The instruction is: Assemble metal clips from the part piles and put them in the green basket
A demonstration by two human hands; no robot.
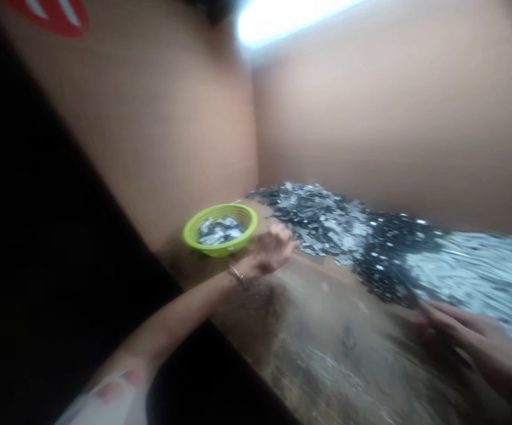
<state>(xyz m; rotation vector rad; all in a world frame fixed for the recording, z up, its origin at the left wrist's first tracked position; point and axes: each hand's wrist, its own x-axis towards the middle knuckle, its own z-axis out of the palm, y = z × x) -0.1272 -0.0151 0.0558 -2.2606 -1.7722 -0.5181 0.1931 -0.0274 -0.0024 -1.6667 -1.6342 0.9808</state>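
A big heap of small grey and silver metal pieces (348, 227) lies on a worn brown table (326, 342) against tan walls. My left hand (273, 248) reaches out between the heap's near edge and a green basket (220, 229) holding several of the same pieces. Its fingers look curled, but blur hides whether anything is in them. A bracelet circles that wrist. My right hand (468, 336) lies at the lower right with fingers stretched out flat toward the heap's near edge, holding nothing that shows.
Tan board walls (371, 118) meet in a corner behind the heap. A dark area (38, 265) fills the left beyond the table's edge. A bright light strip (291, 18) glows at the top. The whole view is smeared by motion.
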